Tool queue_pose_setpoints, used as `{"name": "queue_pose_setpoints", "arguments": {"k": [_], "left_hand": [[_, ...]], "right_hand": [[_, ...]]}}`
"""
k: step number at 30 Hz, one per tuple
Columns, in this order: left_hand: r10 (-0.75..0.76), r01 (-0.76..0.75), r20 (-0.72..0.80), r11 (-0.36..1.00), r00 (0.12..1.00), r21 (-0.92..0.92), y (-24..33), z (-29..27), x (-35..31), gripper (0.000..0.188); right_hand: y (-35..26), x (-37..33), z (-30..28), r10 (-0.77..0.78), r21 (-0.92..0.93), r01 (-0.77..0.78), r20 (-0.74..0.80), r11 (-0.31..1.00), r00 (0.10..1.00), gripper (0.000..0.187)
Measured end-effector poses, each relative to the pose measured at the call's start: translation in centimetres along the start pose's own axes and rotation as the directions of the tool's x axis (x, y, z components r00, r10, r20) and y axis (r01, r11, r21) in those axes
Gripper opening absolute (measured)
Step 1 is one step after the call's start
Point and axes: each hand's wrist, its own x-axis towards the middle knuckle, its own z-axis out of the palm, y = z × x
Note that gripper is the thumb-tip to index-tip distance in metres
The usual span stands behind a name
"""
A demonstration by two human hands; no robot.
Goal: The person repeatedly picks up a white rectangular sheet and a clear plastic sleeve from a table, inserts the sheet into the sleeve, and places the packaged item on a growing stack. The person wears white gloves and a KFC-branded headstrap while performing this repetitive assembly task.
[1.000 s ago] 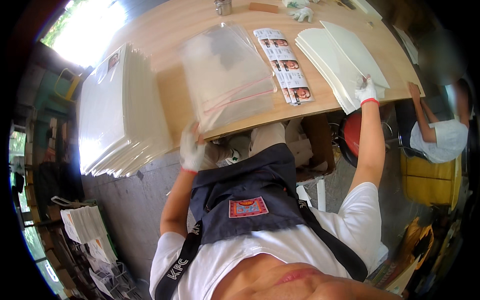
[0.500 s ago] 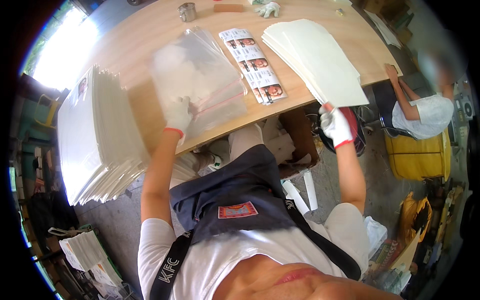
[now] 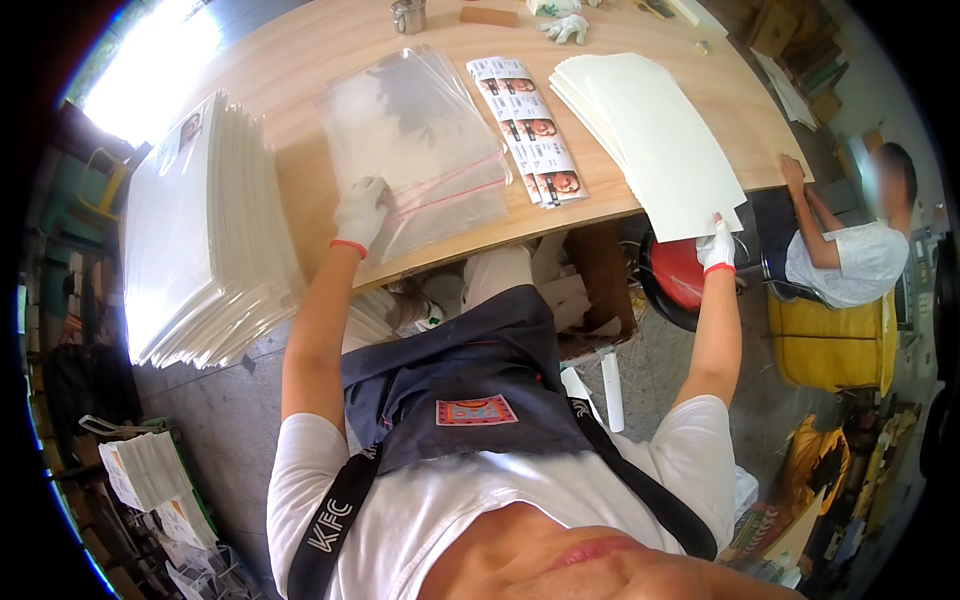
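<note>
My left hand (image 3: 361, 212), in a white glove with a red cuff, rests on the near left part of some clear plastic bags (image 3: 420, 130) with pinkish-red strips. Its fingers are loosely bent, not closed round anything I can see. My right hand (image 3: 716, 246), gloved the same way, is closed on the near edge of a white sheet (image 3: 660, 150). That sheet lies on top of a fanned stack of similar sheets, and its near end juts past the table edge. Between bags and sheets lie printed strips (image 3: 532, 130) with portrait pictures.
A tall stack of plastic-sleeved sheets (image 3: 200, 230) stands at the table's left. Farther back on the table (image 3: 300, 60) are a metal cup (image 3: 408, 16), a brown block (image 3: 488, 17) and a loose glove (image 3: 565, 29). A red stool (image 3: 672, 272) and a seated person (image 3: 845, 235) are at the right.
My right hand has shifted right along the near edge of the white sheets, and the top sheet's near end now sits closer to me. My left hand stays on the bags. The view has shifted slightly.
</note>
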Motion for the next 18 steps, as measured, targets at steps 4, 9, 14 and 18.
{"name": "queue_pose_setpoints", "arguments": {"k": [4, 9, 14, 18], "left_hand": [[-0.024, 0.027, 0.075, 0.999, 0.997, -0.028, 0.9, -2.0, -0.9, 0.035], [-0.002, -0.014, -0.03, 0.852, 1.0, -0.524, 2.8, -3.7, -0.1, 0.051], [-0.122, -0.029, -0.159, 0.698, 0.98, -0.716, 5.1, -7.5, 2.3, 0.062], [-0.247, -0.101, -0.131, 0.131, 0.96, -0.986, 3.9, -10.8, 2.1, 0.048]], "right_hand": [[-1.4, -1.4, 2.2, -0.241, -0.032, 0.244, 0.069, 0.969, 0.968, 0.018], [-2.9, -9.8, 8.8, -0.321, -0.055, 0.374, 0.407, 0.926, 0.855, 0.041], [-1.0, -15.3, 16.4, -0.446, -0.178, 0.701, 0.658, 0.69, 0.607, 0.036], [0.7, -16.1, 20.1, -0.434, -0.126, 0.78, 0.771, 0.613, 0.466, 0.033]]}}
